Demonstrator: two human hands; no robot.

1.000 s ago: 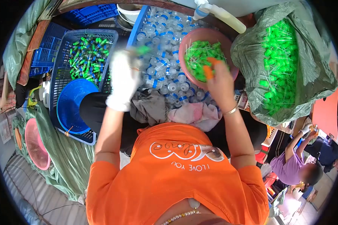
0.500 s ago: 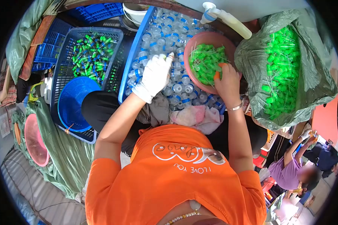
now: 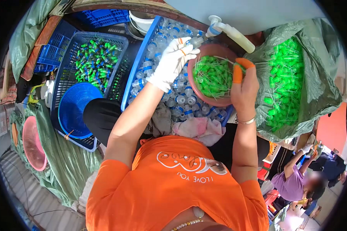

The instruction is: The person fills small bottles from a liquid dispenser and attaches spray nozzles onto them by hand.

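Observation:
My left hand (image 3: 172,63), in a white glove with orange bands on its fingers, grips a small clear plastic bottle (image 3: 196,41) at its fingertips, over the blue crate (image 3: 139,57) of similar bottles with blue bands. My right hand (image 3: 244,86), wearing orange finger covers, pinches a green cap with a thin tube (image 3: 224,59); fingers hide most of the cap, and the tube points left toward the bottle. Below it sits a pink bowl (image 3: 209,50) heaped with green tubed caps (image 3: 212,77). Bottle and tube are apart.
A white nozzle fitting (image 3: 235,36) hangs at the back. To the right, a dark green sack (image 3: 254,69) holds more green caps. On the left are a basket (image 3: 121,46) of green-capped bottles and a blue bowl (image 3: 75,104). Another person (image 3: 289,184) works at far right.
My left hand has moved up and right, now showing a bottle at its fingertips. My right hand has lifted out of the pink bowl with a green tubed cap.

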